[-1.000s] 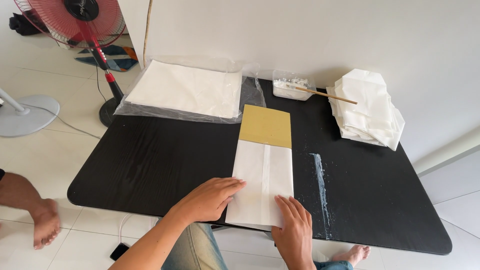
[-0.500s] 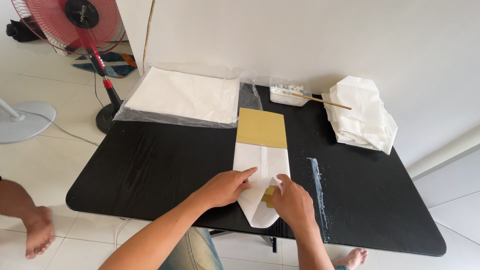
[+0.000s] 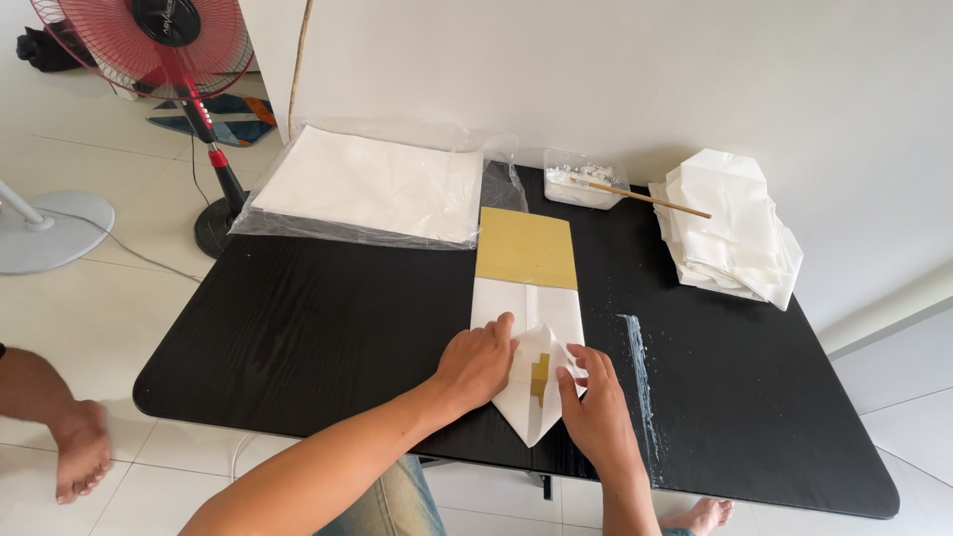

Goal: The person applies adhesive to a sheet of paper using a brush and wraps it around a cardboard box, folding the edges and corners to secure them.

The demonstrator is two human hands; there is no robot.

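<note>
The fingers [image 3: 504,328] of the left hand [image 3: 476,365] lie close together and curled, pressing flat on the left side of a white paper sheet [image 3: 526,328]. They pin down one folded edge rather than pinching it. The fingers [image 3: 576,372] of the right hand [image 3: 596,412] are bent and slightly apart, with the tips pushing the opposite fold inward. Neither hand lifts the paper.

The paper sheet lies on the near middle of the black counter [image 3: 298,328]. Its near end is folded into a point that reaches the counter's front edge. Between the two hands the folds open a little and show a strip of the yellow card [image 3: 526,248] beneath. The far end of that card sticks out past the paper, toward the wall.

Just right of the right hand, a streak of white paste [image 3: 640,377] runs along the counter. Farther back stands a clear tub [image 3: 581,179] with a thin wooden stick [image 3: 655,201] resting across it. To the right sits a pile of folded white paper [image 3: 735,228]. At the back left, a stack of white sheets [image 3: 372,184] lies in a clear plastic wrap.

On the tiled floor beyond the counter stands a red fan [image 3: 164,40]. Another person's bare foot [image 3: 79,452] shows at the left edge.
</note>
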